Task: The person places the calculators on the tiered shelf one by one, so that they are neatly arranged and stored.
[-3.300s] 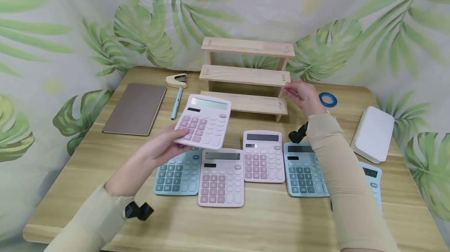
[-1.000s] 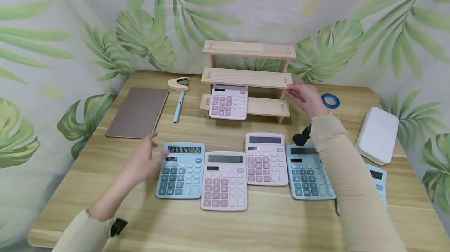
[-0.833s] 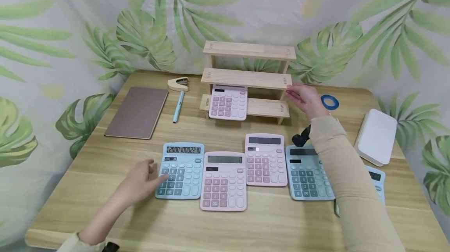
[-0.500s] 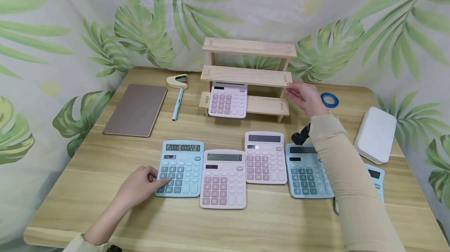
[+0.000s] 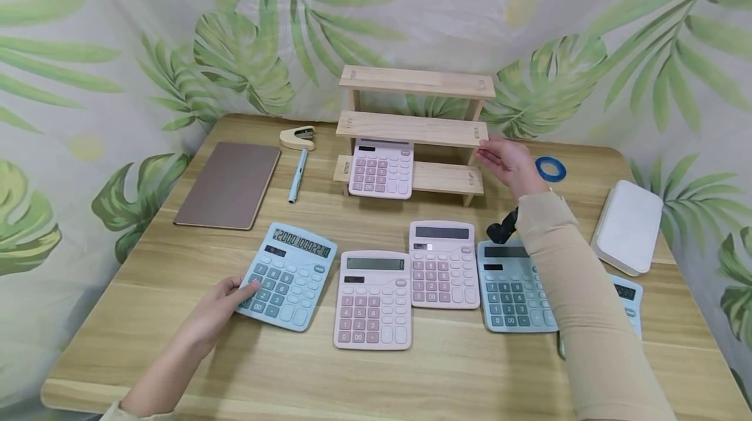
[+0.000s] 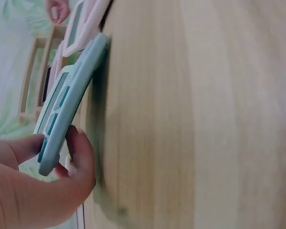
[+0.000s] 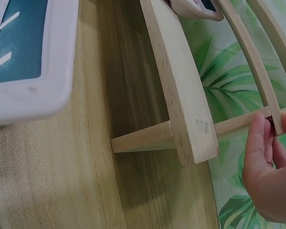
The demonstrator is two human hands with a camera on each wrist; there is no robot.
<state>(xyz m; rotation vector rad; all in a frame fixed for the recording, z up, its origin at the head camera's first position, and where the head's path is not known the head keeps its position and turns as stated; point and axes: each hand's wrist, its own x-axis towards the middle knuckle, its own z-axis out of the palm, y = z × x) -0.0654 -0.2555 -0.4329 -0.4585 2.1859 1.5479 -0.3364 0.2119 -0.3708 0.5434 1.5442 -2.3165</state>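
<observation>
My left hand (image 5: 214, 310) pinches a blue calculator (image 5: 294, 280) by its lower left edge, thumb on the keys and fingers beneath. In the left wrist view the calculator (image 6: 69, 105) is tilted, its gripped side raised off the table. With the right hand (image 5: 510, 163) I pinch the right end of the middle board of a three-tier wooden shelf (image 5: 411, 128); the right wrist view shows thumb and fingers (image 7: 255, 143) at that board's corner. On the lowest tier leans a pink calculator (image 5: 380, 171). Another pink calculator (image 5: 373, 307) lies just right of the held one.
Further right lie a pink calculator (image 5: 443, 267) and a blue one (image 5: 514, 290), with another blue one (image 5: 630, 307) partly behind my right sleeve. Around them are a brown notebook (image 5: 229, 185), a stapler (image 5: 297, 138), a light-blue pen (image 5: 297, 176), blue tape (image 5: 550, 169) and a white case (image 5: 628, 228).
The left hand placed a pink calculator on the lowest tier, let go and came back. It has since taken the blue calculator, lifting and turning it. The right hand stays at the shelf.
</observation>
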